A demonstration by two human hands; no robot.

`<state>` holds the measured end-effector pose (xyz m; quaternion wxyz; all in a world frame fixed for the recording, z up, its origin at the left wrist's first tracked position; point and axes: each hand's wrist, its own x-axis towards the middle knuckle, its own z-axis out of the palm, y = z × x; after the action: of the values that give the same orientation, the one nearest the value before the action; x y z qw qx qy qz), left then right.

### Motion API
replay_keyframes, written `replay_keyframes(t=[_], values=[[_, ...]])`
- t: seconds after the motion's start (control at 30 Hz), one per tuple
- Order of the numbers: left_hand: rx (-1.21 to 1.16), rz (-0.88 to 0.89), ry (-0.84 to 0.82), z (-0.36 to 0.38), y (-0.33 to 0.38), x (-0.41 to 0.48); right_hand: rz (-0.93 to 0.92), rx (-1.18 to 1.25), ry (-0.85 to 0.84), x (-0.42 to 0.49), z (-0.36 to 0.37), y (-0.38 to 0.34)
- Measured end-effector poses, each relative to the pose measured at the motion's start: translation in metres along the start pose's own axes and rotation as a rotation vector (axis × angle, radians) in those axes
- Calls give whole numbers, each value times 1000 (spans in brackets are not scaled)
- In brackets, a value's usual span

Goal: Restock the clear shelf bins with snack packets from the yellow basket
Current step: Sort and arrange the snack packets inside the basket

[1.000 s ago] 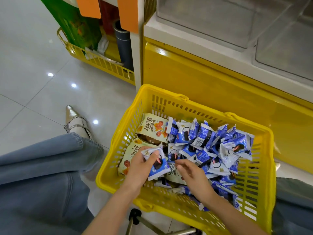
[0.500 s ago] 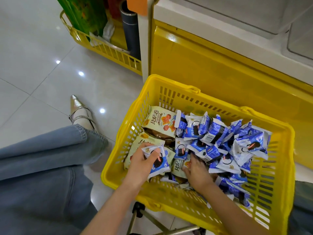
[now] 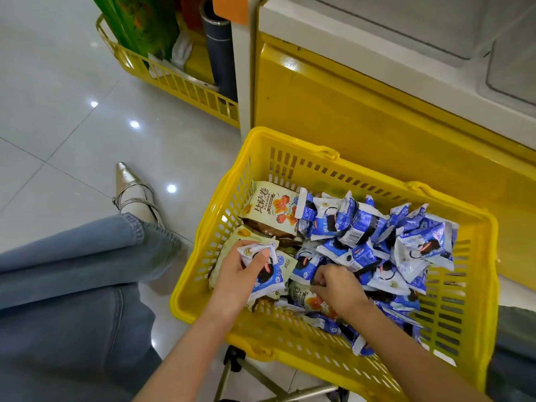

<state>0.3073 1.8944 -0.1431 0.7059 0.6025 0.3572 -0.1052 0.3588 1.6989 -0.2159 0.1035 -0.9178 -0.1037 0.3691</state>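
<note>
My left hand (image 3: 237,274) grips a blue-and-white snack packet (image 3: 268,275) over the 9 o'clock side of the yellow basket (image 3: 290,139), thumb on top and fingers curled under it. My right hand (image 3: 338,287) is just beside it, toward 3 o'clock, with knuckles up and fingers curled down into the heap. I cannot tell whether they have closed on a packet. The basket sits at about 5 o'clock in my view, close against the yellow shelf front (image 3: 377,117). Inside it, a pile of blue packets (image 3: 377,236) fills the stretch from 12 to 4 o'clock, and larger cream packets (image 3: 272,210) lie at 10 o'clock, one partly under my left hand. The clear shelf bins (image 3: 406,21) are up at 1 o'clock, above the yellow front. My jeans (image 3: 72,285) take up 8 o'clock, with a silver pointed shoe (image 3: 130,190) on the tiled floor (image 3: 58,111) at 9. A second yellow basket (image 3: 174,82) stands at 11 o'clock.
</note>
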Motion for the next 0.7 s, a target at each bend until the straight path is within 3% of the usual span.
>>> replay_keyframes(t=[0.3, 0.53, 0.7], values=[[-106, 79, 114, -8, 19, -6, -74, 5, 255, -54, -33, -13], [-241, 159, 143, -22, 39, -7, -41, 90, 278, -82, -110, -37], [-296, 157, 203, -36, 43, -4, -29, 557, 452, -48, -125, -63]])
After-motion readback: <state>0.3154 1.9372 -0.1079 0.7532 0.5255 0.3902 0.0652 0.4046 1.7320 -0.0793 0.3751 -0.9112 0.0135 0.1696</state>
